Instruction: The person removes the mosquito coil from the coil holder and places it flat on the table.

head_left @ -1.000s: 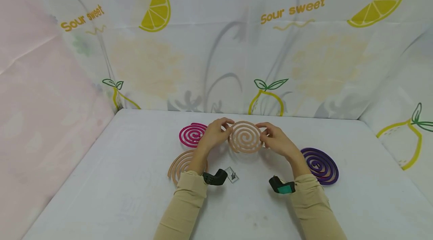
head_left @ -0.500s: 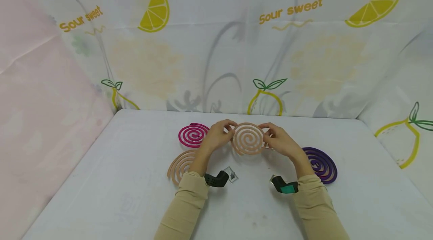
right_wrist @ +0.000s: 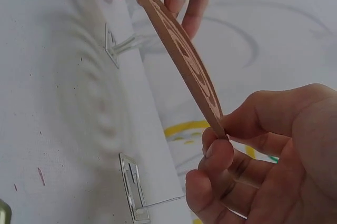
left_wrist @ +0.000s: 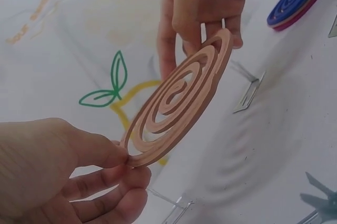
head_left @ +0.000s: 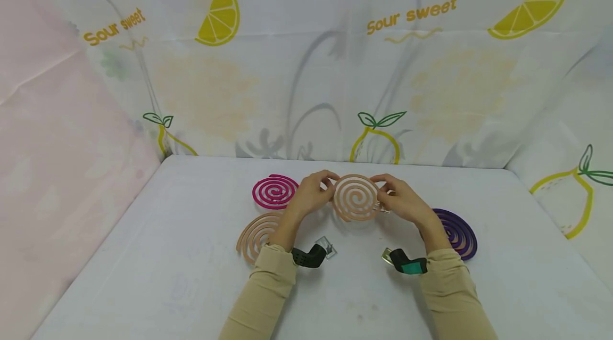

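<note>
A tan mosquito coil [head_left: 356,198] is held upright between my two hands, raised above the white table. My left hand [head_left: 310,195] pinches its left edge between thumb and fingers, as the left wrist view also shows, where the coil [left_wrist: 197,113] slants across the middle. On the opposite edge, the right hand [head_left: 403,201] pinches the rim with thumb and fingertips. From the right wrist the coil [right_wrist: 181,66] appears nearly edge-on. A thin metal coil stand [right_wrist: 129,187] lies beneath, near the right fingers, and a second stand [right_wrist: 109,47] is farther along the table.
Left of the left arm lie a magenta coil [head_left: 274,192] and a second tan coil [head_left: 254,233]. A dark purple coil [head_left: 457,233] lies beyond the right forearm. Metal stands [head_left: 328,247] rest near the wrists. Printed cloth [head_left: 287,63] hangs behind the table.
Both hands have shifted slightly to the right, carrying the tan coil with them. The grip at each edge stays the same, and the other coils lie where they were.
</note>
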{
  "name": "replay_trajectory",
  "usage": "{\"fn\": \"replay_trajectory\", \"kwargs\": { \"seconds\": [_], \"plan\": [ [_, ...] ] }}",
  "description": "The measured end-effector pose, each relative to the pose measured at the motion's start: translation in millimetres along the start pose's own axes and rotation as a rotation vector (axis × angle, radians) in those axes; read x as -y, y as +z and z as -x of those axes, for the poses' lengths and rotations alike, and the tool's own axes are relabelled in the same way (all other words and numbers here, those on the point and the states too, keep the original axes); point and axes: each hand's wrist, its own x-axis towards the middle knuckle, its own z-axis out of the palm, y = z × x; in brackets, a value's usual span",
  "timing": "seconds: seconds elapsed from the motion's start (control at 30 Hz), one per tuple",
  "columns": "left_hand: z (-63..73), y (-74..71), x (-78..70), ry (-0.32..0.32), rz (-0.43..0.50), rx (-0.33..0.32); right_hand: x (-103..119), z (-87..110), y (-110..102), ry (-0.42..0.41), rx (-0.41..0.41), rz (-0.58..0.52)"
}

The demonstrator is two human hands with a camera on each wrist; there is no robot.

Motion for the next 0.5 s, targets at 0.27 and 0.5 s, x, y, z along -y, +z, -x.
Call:
{"fn": "replay_trajectory", "kwargs": {
  "seconds": [0.27, 0.5],
  "plan": [
    [-1.4, 6.9, 0.0, -0.013, -0.003, -0.003, 1.6, 5.4, -7.2, -0.037, -0.004, 0.03],
    [-2.9, 12.0, -1.3, -0.001, 0.029, 0.002, 0.6, 8.9, -14.2, -0.045, 0.006, 0.032]
  ]
}}
